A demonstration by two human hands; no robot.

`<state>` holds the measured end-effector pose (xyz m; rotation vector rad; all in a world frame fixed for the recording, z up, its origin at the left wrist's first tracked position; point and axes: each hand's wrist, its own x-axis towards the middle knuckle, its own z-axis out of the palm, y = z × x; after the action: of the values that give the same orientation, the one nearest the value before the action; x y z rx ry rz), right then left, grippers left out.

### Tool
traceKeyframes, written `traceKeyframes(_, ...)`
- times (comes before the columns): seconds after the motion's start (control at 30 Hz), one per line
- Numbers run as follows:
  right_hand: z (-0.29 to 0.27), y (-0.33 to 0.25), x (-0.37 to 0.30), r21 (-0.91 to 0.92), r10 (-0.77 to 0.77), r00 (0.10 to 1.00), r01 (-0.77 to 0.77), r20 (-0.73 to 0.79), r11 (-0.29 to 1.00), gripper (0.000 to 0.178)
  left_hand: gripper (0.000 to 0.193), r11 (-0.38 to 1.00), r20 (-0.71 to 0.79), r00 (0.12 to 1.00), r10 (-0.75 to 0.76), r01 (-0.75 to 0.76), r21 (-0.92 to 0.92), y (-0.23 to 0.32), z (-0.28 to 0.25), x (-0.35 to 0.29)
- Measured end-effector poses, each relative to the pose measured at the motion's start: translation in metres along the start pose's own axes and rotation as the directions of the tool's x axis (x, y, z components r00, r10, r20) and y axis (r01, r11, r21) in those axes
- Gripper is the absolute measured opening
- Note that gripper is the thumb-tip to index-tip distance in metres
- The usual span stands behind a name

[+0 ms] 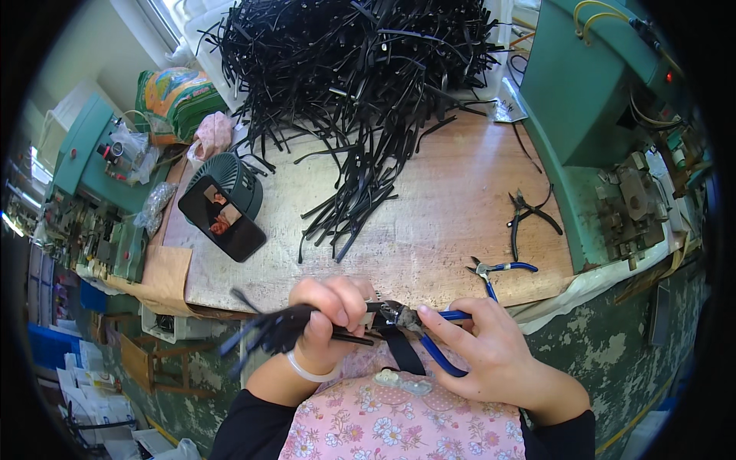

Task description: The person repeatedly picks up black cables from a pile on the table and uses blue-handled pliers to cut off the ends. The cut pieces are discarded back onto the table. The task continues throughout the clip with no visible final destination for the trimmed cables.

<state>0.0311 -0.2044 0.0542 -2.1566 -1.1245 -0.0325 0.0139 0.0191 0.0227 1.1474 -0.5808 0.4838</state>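
Observation:
My left hand (331, 310) is closed around a bunch of slim black eyeglass temples (280, 330); their far ends fan out to the left, blurred. One temple sticks out from its fingertips toward the jaws of a pair of blue-handled pliers (438, 357). Those pliers are in my right hand (494, 356), with the fingers around the spread handles. Both hands meet in front of the table's near edge, above a pink flowered apron (383, 429). Whether the jaws touch the temple is hard to make out.
A heap of black temples (330, 61) spills over the wooden table (437, 238). Blue-handled cutters (502, 267) and black-handled pliers (521, 215) lie at right. A phone (222, 221) leans on a round fan (236, 180). Green machines stand at right (575, 107) and left (88, 149).

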Motion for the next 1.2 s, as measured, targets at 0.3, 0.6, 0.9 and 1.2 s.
traceKeyframes(0.3,0.008,0.002,-0.001,0.210,0.062,0.996,-0.074,0.063,0.975,0.069,0.032,0.975,-0.054,0.990,0.128,-0.116,0.188,0.001,0.010,-0.006)
traceKeyframes(0.6,-0.002,0.002,0.002,0.106,0.019,0.999,-0.014,-0.050,0.994,0.070,0.032,0.983,-0.176,0.980,-0.097,0.066,-0.171,0.001,0.007,-0.003)
traceKeyframes(0.9,0.002,0.001,-0.001,0.129,0.089,0.989,-0.103,0.115,0.986,0.069,0.030,0.981,-0.077,0.992,0.101,-0.086,0.176,-0.003,0.008,-0.011)
traceKeyframes(1.2,0.011,0.009,-0.007,0.577,0.290,0.950,-0.301,0.114,0.760,0.075,0.031,0.797,0.135,0.927,0.350,-0.370,0.477,-0.012,-0.004,-0.019)
